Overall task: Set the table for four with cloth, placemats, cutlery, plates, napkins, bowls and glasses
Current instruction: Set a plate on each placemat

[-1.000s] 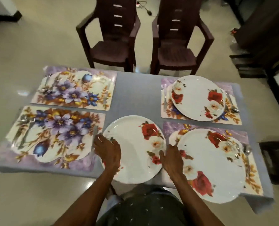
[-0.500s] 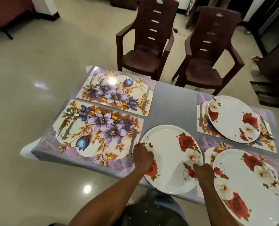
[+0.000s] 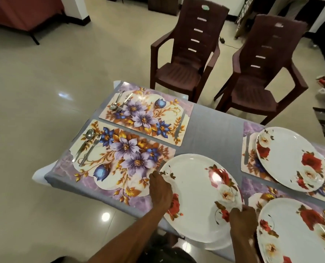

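Rose-printed plate [image 3: 197, 198] gripped at opposite rims, over the table's near edge.

Left hand [image 3: 160, 190] and right hand [image 3: 242, 219] fingers curled on its rim; jutting past the grey cloth [image 3: 211, 133], just beside the bare near-left placemat [image 3: 120, 160]; open cloth beyond toward the far edge.

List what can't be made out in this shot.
- Head view: near right plate cut off by the frame's corner.
- Knife beside the near left placemat: hidden under the held plate and the left hand.
- Right hand: fingertips hidden under that plate's rim.
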